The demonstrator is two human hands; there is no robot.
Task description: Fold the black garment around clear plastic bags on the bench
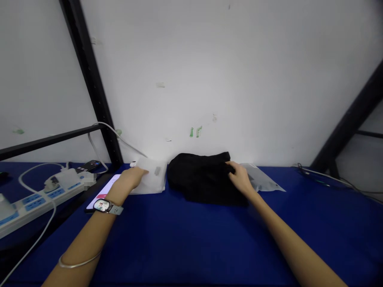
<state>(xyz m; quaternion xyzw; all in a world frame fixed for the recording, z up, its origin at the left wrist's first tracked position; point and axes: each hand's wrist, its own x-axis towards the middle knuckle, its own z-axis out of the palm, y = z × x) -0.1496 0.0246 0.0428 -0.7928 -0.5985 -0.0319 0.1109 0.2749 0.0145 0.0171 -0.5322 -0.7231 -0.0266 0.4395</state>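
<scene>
My left hand lies over the left side of a stack of frosted white plastic bags, a finger stretched out onto it. The bags lie flat and the undersides of the fingers are hidden. A folded black cloth garment rests on the blue tabletop in the middle. My right hand pinches its upper right edge between thumb and fingers. Behind that hand, a translucent grey plastic bag pokes out to the right.
A phone with a lit screen lies by my left wrist. Further left is a white power strip with plugs and a white cable. Black metal posts frame the table before a white wall. Thin cables run at the right.
</scene>
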